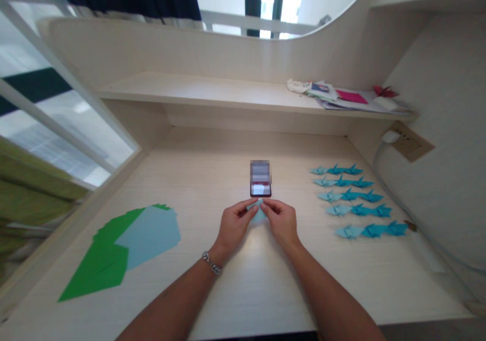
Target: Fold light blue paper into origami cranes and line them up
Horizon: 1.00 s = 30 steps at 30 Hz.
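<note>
A small folded piece of light blue paper (pixel 259 215) is pinched between both hands near the middle of the desk. My left hand (pixel 234 225), with a chain bracelet (pixel 211 263) at the wrist, grips its left side. On its right side, my right hand (pixel 283 223) closes thumb and fingers. Some of the folds are hidden behind the fingers. Just beyond the fingertips lies a phone (pixel 260 179) with a lit screen. Rows of folded blue paper cranes (pixel 355 210) stand on the right, shading from pale to deeper blue.
Fanned green sheets (pixel 102 267) and light blue sheets (pixel 155 234) lie at the left. A shelf (pixel 212 92) spans the back, holding papers and a pink sheet (pixel 351 96). A white plug (pixel 390 137) sits in the wall socket (pixel 412 142), its cable running down the right side.
</note>
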Each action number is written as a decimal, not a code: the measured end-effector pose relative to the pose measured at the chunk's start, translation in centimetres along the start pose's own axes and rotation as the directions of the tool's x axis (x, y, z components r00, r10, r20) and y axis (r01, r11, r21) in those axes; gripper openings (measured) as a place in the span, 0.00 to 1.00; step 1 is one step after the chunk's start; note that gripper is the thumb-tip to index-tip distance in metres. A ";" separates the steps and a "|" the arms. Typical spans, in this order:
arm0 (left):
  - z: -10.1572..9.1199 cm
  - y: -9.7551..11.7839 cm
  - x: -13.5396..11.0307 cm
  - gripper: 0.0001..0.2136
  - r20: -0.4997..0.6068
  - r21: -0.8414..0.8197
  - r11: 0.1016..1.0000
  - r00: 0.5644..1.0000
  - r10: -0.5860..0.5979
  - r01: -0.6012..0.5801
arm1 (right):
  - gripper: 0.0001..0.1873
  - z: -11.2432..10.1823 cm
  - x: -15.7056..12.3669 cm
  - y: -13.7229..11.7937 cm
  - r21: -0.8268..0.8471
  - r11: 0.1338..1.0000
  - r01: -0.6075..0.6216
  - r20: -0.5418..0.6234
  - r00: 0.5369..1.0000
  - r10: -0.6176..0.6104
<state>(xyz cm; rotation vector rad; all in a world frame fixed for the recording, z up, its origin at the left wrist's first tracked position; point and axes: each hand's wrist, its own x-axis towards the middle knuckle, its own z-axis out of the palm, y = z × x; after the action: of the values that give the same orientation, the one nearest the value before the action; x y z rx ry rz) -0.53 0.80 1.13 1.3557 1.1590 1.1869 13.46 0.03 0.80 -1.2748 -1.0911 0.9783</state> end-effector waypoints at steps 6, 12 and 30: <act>0.2 0.5 -0.1 0.13 -0.025 -0.003 1.000 1.000 0.007 -0.007 | 0.11 0.0 0.1 0.1 0.026 1.000 -0.006 0.018 1.000 0.006; 0.3 0.2 -0.1 0.14 -0.023 -0.003 1.000 1.000 -0.015 0.015 | 0.10 0.2 0.4 0.9 0.086 0.996 -0.038 0.004 0.999 0.038; 0.4 0.7 -0.2 0.14 0.006 -0.039 0.999 1.000 -0.021 0.021 | 0.11 0.0 -0.3 -0.4 -0.086 0.994 0.072 0.022 0.997 -0.071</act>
<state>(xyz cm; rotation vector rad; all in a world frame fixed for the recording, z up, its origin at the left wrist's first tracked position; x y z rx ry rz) -0.06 0.46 1.76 1.3135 1.1381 1.1839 13.39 -0.27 1.22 -1.2893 -1.1966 0.8993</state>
